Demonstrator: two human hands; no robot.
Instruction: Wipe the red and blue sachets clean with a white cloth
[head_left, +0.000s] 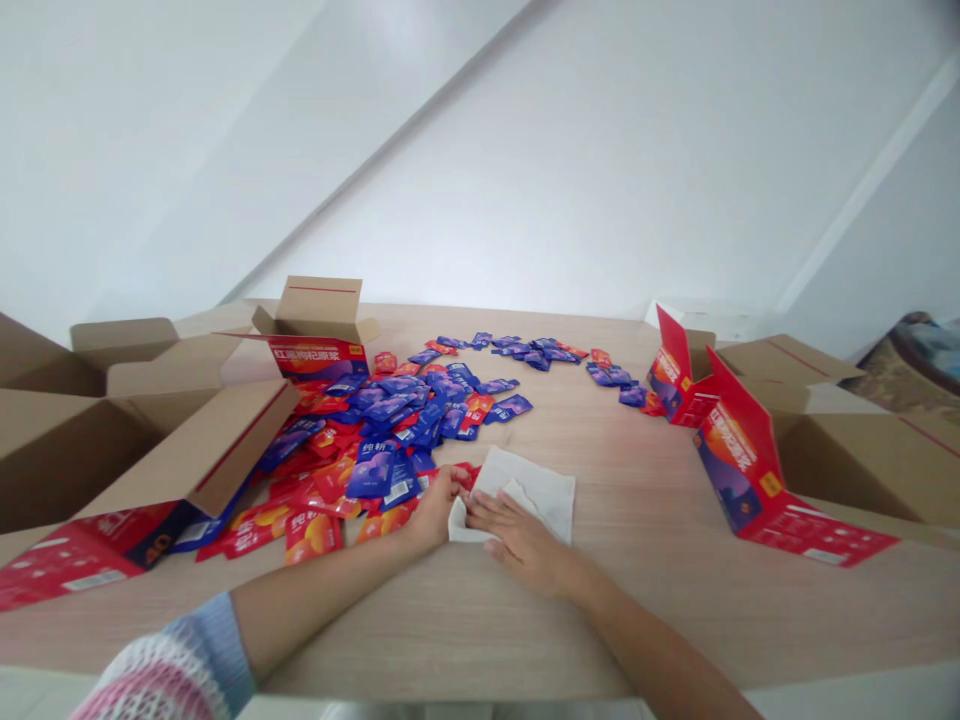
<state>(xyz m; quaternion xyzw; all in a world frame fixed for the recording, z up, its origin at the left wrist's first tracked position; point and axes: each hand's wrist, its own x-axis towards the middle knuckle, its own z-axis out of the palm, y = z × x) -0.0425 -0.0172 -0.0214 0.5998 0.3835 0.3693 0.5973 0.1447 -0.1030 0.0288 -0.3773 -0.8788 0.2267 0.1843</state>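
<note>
A red sachet (471, 474) shows behind the curled fingers of my left hand (437, 507), which are closed on its edge; most of it is hidden. My right hand (521, 540) lies with its fingers stretched out and fairly flat on a white cloth or paper wipe (553, 495). Part of the wipe is folded up around those fingertips, close to my left hand. Just left of the hands spreads a heap of sachets, with blue ones (373, 468) lying over red and orange ones (313, 535).
Open cartons stand on the left, a large one (157, 450) and a smaller one (319, 355) behind. Two more open red cartons, one small (679, 385) and one large (750, 480), stand on the right. Loose blue sachets (536, 355) curve across the table's back (637, 480).
</note>
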